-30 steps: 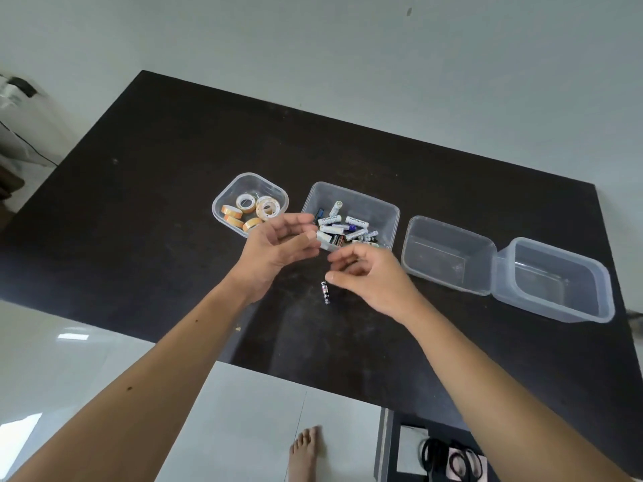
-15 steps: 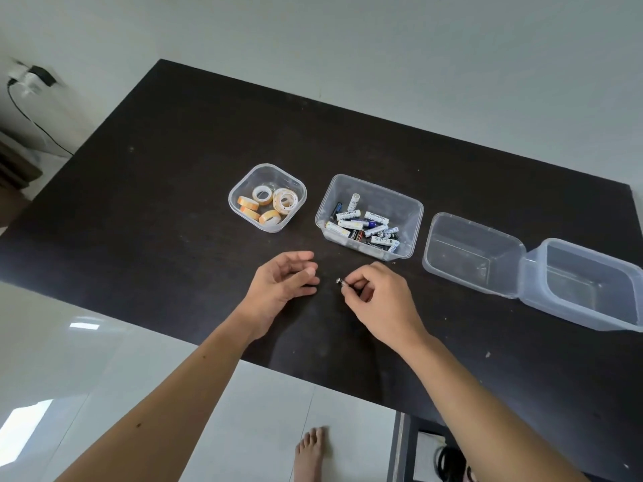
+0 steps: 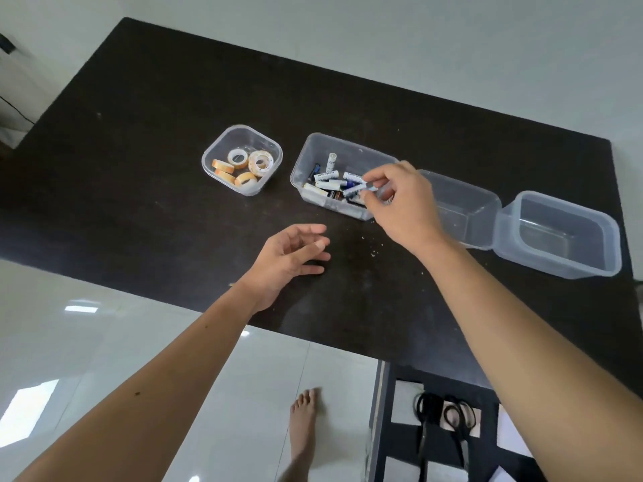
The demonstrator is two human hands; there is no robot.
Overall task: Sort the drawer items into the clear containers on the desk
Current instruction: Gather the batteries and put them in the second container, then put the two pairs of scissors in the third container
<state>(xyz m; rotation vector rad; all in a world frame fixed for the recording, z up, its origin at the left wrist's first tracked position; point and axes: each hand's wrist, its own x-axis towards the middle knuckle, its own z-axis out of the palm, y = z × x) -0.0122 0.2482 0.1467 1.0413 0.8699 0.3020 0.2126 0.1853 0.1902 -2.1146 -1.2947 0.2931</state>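
On the black desk a small clear container holds several tape rolls. To its right a longer clear container holds several batteries. My right hand hovers over that container's right end, thumb and fingers loosely pinched just above the batteries. Whether a battery is still between the fingertips is hidden. My left hand rests low over the desk in front, fingers apart and holding nothing.
Two empty clear containers stand side by side at the right. Crumbs lie on the desk between my hands. Below the desk's near edge an open drawer shows black scissors and white papers. A bare foot stands on the tiled floor.
My right hand picked a dark battery off the desk and carried it up to the battery container. My left hand drew back toward the near edge and opened.
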